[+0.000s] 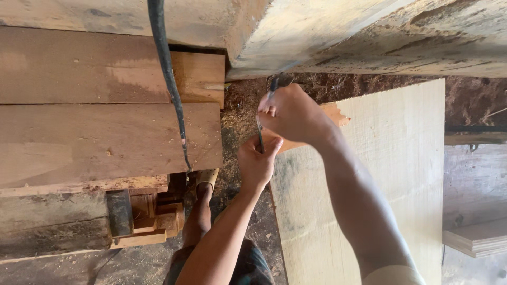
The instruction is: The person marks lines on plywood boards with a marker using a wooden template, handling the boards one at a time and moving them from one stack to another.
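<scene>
The right hand [293, 113] is closed around a slim dark tool [262, 122], apparently a chisel or file (too thin and too covered to tell which), with its upper end showing above the fist at about 11 o'clock from the knuckles. The left hand [257, 161] pinches the lower part of the same tool between thumb and fingers, just below the right hand at roughly 7 o'clock from it. One hand high and one low on the shaft looks like a way to keep the tip steady against the corner of the pale board [380, 174], whose reddish, notched end [331, 117] sits right behind both hands. That board slants away toward 5 o'clock under the right forearm. Stacked reddish planks [100, 121] lie at 9 o'clock, with a black cable [170, 79] draped across them. A large rough timber [369, 37] crosses at 12 o'clock. Sawdust covers the ground [240, 113] between the stacks, and the person's bare leg [199, 214] stands at 7 o'clock
</scene>
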